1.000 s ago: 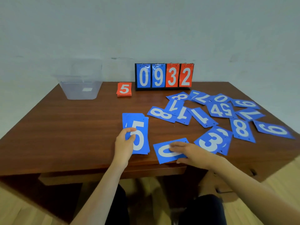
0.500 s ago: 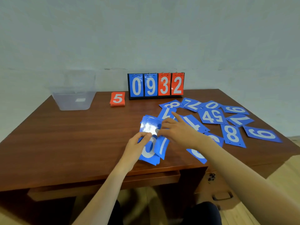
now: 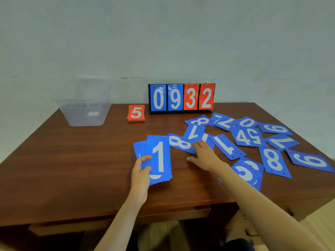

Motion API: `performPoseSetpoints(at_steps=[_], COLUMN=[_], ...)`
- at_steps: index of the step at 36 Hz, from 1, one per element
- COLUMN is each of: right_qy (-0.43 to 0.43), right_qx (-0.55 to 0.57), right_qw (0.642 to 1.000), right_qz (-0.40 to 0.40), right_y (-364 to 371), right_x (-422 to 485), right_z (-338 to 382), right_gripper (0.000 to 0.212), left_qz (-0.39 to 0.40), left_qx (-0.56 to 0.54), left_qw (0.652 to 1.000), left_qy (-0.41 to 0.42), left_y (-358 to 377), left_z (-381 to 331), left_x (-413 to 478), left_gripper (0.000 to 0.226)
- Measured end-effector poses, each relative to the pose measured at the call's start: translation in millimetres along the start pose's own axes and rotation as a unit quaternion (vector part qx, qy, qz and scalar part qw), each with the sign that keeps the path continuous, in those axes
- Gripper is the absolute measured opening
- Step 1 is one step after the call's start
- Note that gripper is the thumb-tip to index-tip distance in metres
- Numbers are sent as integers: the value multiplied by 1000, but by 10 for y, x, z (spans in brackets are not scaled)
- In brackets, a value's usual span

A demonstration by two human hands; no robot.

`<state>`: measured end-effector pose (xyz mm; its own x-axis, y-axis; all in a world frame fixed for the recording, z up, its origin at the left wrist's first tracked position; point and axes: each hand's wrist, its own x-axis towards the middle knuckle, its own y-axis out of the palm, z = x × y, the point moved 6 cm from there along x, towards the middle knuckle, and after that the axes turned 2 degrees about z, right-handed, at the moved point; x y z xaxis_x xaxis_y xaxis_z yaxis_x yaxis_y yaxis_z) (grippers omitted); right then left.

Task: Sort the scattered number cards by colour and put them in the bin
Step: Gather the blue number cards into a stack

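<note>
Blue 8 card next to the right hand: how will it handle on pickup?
The blue 8 card looks thin and lies flat on the table, so it probably needs an edge lift or a slide. The stack in the left hand holds its shape unbent, so cards seem fairly stiff and light.

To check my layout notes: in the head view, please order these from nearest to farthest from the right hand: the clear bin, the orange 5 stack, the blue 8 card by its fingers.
1. Blue 8 card, at the fingertips of the right hand, on its left.
2. Orange 5 stack, farther back and left.
3. Clear bin, far back left.
</note>
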<state>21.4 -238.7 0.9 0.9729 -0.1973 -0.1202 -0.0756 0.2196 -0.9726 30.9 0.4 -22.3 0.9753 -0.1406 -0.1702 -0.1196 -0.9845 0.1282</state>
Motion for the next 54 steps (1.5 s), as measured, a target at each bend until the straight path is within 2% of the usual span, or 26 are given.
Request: performPoseSetpoints(at_steps=[5, 10, 16, 21, 23, 28, 33, 37, 39, 43, 45, 51, 54], right_qy=[-7, -47, -181, -265, -257, -220, -200, -167, -132, -65, -61, -76, -55], right_qx=[-23, -13, 56, 39, 32, 47, -1, -37, -1, 64, 55, -33, -25], right_qw=[999, 997, 982, 963, 966, 974, 978, 984, 990, 996, 997, 996, 996], right_qz=[32, 57, 23, -1, 1, 24, 60, 58, 47, -2, -13, -26, -60], right_y=[177, 309, 316, 381, 376, 339, 452, 475, 434, 288, 270, 209, 122], right_x=[268, 451, 182, -340, -551, -986, -1272, -1425, -1460, -1476, -1489, -1541, -1541], right_z=[239, 592, 1016, 988, 858, 471, 129, 0, -58, -211, -254, -201, -195], right_gripper=[66, 53, 31, 43, 50, 49, 73, 74, 71, 47, 40, 38, 33], left_qz=[-47, -67, -78, -76, -71, -51, -15, 7, 18, 23, 23, 19, 18], left_qx=[-36, -46, -83, -45, -44, -56, -23, -11, -7, 0, -2, -1, 3], left_qw=[998, 997, 993, 994, 995, 997, 1000, 1000, 999, 999, 999, 999, 999], left_qy=[-14, -3, 38, 71, 58, 26, 15, 23, 26, 30, 31, 35, 33], left_y=[-140, -249, -330, -378, -370, -291, -106, 33, 88, 132, 128, 75, 56], left_z=[73, 71, -75, -90, -57, 28, 64, 74, 73, 56, 41, 6, 11], left_x=[165, 243, 213, 180, 146, -1, -205, -351, -395, -443, -457, -455, -436], left_gripper=[41, 43, 30, 27, 33, 45, 45, 44, 45, 43, 42, 42, 43])
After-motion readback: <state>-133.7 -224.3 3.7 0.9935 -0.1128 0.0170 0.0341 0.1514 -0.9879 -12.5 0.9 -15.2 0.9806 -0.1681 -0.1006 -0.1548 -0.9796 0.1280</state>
